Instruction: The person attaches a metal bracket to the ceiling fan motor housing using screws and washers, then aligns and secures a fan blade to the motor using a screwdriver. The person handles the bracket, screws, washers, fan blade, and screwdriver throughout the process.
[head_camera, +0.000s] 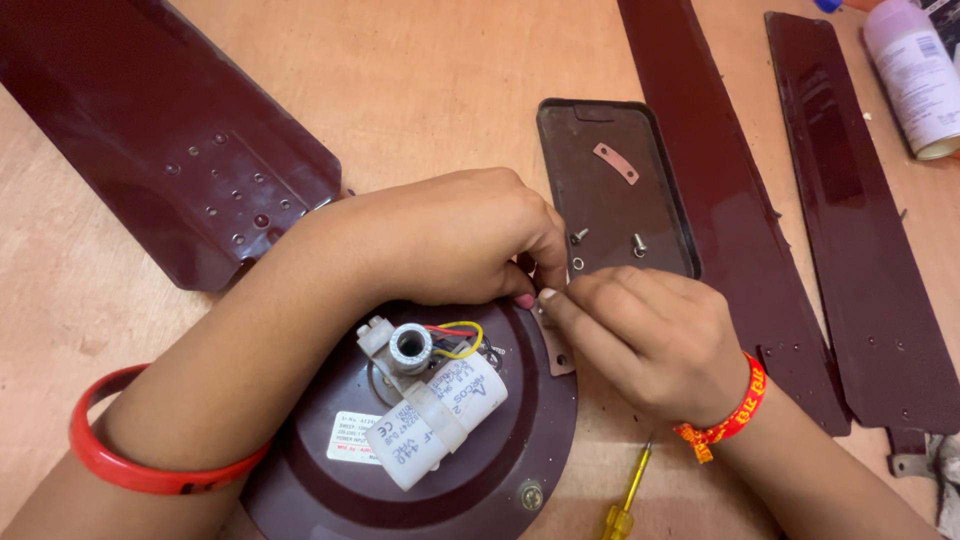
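A round maroon fan motor housing (490, 470) lies on the wooden table, with a white capacitor (440, 415) and coloured wires (455, 338) on top. My left hand (450, 240) curls over its upper rim, fingers pinched together near a metal bracket (557, 350) at the housing's edge. My right hand (645, 335) meets it there, fingertips closed on something small that I cannot make out. A red bangle (130, 465) circles my left wrist and a red thread band (735, 410) my right.
A dark tray-like cover (610, 130) behind the hands holds two screws (610, 240) and a small metal strip (615, 163). Maroon fan blades lie at left (150, 130) and right (860, 230). A yellow screwdriver (628, 495) lies near the front, a white spray can (915, 75) top right.
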